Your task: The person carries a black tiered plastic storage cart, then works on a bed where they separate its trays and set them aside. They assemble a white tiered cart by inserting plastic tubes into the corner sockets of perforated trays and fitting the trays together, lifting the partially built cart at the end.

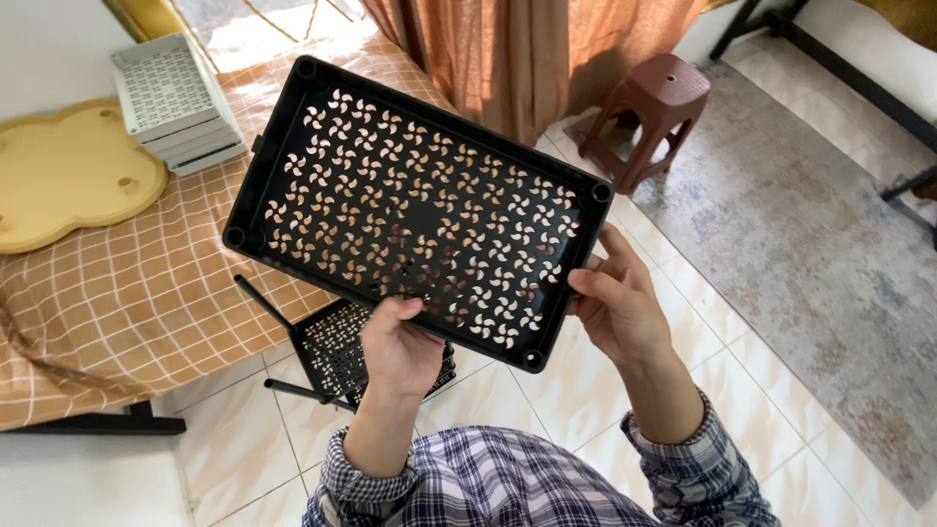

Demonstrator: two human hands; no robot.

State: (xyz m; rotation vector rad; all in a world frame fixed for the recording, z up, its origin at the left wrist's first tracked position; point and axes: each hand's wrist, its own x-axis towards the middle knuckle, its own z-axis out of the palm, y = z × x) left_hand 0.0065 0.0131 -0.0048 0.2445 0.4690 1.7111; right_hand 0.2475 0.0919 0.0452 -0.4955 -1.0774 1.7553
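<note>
Midframe, left hand [398,346] and right hand [615,307] both grip a black perforated tray [415,210], lifted above the partly assembled rack [337,356] below.

Both arms are up in front of the body, forearms bare below rolled plaid cuffs. The left hand [398,346] sits low and central, wrist straight, fingers curled forward with the fingertips hooked over an edge. The right hand [617,303] is out to the side, palm turned inward, thumb pressing on top, fingers wrapped round behind. Both hands are clamped in a firm grip.
</note>
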